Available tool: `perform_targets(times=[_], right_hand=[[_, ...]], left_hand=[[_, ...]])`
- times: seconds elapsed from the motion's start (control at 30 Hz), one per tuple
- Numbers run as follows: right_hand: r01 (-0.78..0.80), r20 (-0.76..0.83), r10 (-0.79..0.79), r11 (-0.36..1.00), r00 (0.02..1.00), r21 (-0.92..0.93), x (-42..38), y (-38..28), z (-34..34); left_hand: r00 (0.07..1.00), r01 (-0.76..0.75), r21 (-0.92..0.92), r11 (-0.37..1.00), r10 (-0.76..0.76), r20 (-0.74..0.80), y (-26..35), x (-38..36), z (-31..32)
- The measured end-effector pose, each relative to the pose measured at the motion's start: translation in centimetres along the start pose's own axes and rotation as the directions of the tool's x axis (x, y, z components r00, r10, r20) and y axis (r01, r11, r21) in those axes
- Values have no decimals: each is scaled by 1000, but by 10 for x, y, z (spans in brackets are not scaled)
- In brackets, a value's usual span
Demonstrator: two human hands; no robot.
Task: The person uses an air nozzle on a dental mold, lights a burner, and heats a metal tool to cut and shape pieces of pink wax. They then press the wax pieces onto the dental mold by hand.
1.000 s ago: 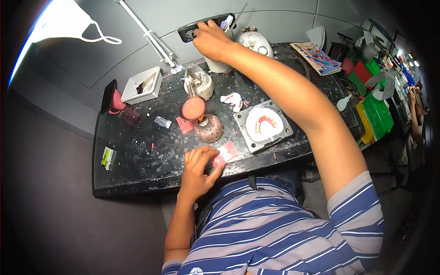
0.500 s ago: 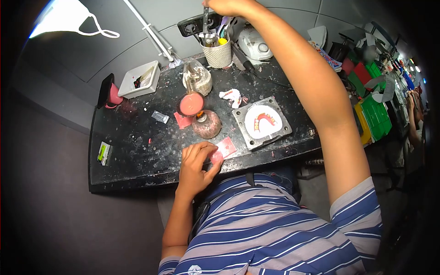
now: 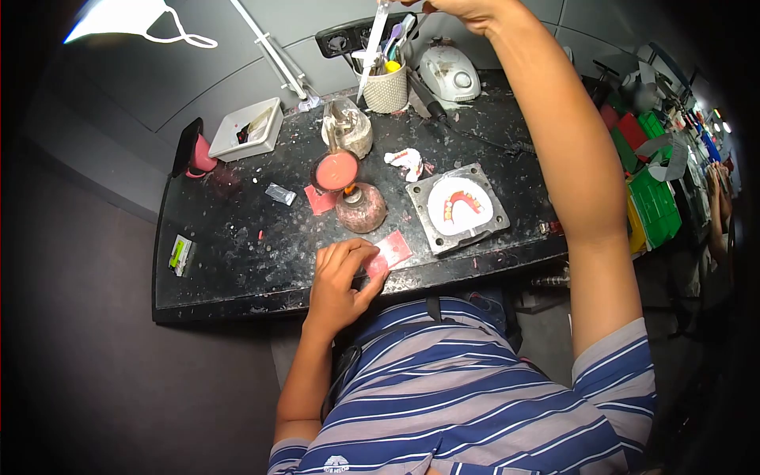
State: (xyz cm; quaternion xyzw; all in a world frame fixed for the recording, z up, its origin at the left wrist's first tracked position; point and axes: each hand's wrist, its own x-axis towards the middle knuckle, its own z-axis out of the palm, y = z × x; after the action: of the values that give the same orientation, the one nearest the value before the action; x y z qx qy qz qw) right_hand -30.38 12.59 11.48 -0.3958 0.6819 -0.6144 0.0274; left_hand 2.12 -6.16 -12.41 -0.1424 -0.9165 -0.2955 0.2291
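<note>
My left hand (image 3: pixel 342 281) rests at the table's front edge, thumb and fingers closed on the sides of a pink wax sheet (image 3: pixel 393 251). At the top edge of the view, partly cut off, my right hand (image 3: pixel 469 11) grips the upper end of a long, flat, shiny metal tool (image 3: pixel 374 51). Its lower end is at the beige textured cup (image 3: pixel 386 93), which holds toothbrushes and other tools. A round burner (image 3: pixel 362 212) with a small orange flame stands beyond my left hand. Over the flame sits a pan of pink melted wax (image 3: pixel 336 172).
A dental model with red wax and teeth (image 3: pixel 459 207) sits in a metal flask (image 3: pixel 422 229). Behind are a white plaster piece (image 3: pixel 408 161), a white machine (image 3: pixel 450 73) and a white tray (image 3: pixel 230 150). Another pink sheet (image 3: pixel 319 202) lies beside the burner. Another person's hands show far right.
My right hand has shifted rightward, and the metal tool now leans over the cup, its bright flat side showing. My left hand stays on the wax sheet. The view has shifted slightly.
</note>
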Motion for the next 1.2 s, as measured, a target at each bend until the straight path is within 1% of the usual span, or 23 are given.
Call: perform_targets(times=[0.03, 0.1, 0.13, 0.17, 0.23, 0.27, 0.33, 0.37, 0.4, 0.47, 0.5, 0.57, 0.6, 0.67, 0.7, 0.77, 0.8, 0.87, 0.97, 1.03, 1.1, 1.13, 1.2], right_hand=[[0, -1, 0, 1000, 1000, 1, -3, 2, -3], [41, 12, -40, 998, 999, -58, -14, -5, -1], [61, 35, -60, 997, 998, -42, -12, 5, -9], [60, 35, -59, 997, 998, -46, -21, 0, -9], [89, -25, -100, 957, 995, -276, -55, -28, 1], [110, -37, -134, 919, 990, -380, -73, -42, 4], [158, -39, -226, 782, 973, -603, -112, -66, 7], [68, -107, -179, 761, 978, -645, -133, -82, 18], [202, -9, -312, 637, 950, -744, -147, -59, 4], [269, 33, -456, 465, 890, -843, -185, -48, 3], [273, 38, -455, 463, 890, -843, -200, -46, 5], [162, -53, -415, 464, 908, -871, -227, -43, 8], [163, -49, -414, 462, 909, -872, -237, -35, 6], [-64, -261, -251, 594, 932, -802, -255, -15, 4], [-154, -326, -174, 621, 929, -769, -262, -8, 5], [-239, -386, -108, 626, 916, -742, -272, 7, 3], [-233, -383, -112, 629, 917, -742, -276, 14, 3], [-270, -462, -79, 720, 883, -639, -281, 26, 5], [-294, -488, -36, 759, 872, -581, -283, 35, 10], [-278, -460, -32, 759, 887, -589, -284, 48, 11], [-259, -396, 23, 792, 918, -554, -282, 55, 12], [-288, -395, 56, 780, 917, -556, -280, 52, 13], [-292, -400, 53, 771, 915, -566, -274, 50, 13]], left_hand=[[1000, -6, 0, 1000, 6, -6, 0, 0, 0], [1000, -2, 4, 1000, 2, -5, 0, -2, 0], [1000, -2, 6, 1000, 2, -9, 0, -1, 0], [1000, -3, 3, 1000, 3, -10, 1, -2, 0], [1000, 3, -8, 1000, -3, -12, 0, -1, 0], [1000, -1, -10, 1000, 1, -15, -1, 0, 0], [1000, -9, -10, 1000, 9, -4, -1, -1, -1], [1000, -6, -13, 1000, 6, -2, -1, -2, -1], [1000, -12, -14, 1000, 12, -7, 0, -1, -2], [1000, -13, -18, 1000, 13, -12, 0, -1, -1], [1000, -18, -17, 1000, 18, -13, -1, -1, -1], [1000, -26, -18, 1000, 25, -17, -2, -1, -1], [999, -31, -19, 999, 31, -13, -2, -1, -2], [999, -41, -23, 999, 40, -11, -1, -1, -2], [999, -34, -30, 999, 34, -6, -1, -1, -2], [1000, -31, -31, 999, 30, -6, -1, 0, -2], [1000, -29, -27, 999, 29, -10, 0, 0, -1], [1000, -22, -18, 1000, 22, -16, 0, -1, -2], [999, -30, -14, 999, 30, -20, 0, -2, -1], [999, -44, -13, 999, 44, -28, -1, -1, -1], [999, -42, -13, 999, 41, -24, -1, -1, -1], [999, -38, -15, 999, 38, -20, -1, -1, -1], [999, -38, -10, 999, 38, -21, -1, 0, -1]])
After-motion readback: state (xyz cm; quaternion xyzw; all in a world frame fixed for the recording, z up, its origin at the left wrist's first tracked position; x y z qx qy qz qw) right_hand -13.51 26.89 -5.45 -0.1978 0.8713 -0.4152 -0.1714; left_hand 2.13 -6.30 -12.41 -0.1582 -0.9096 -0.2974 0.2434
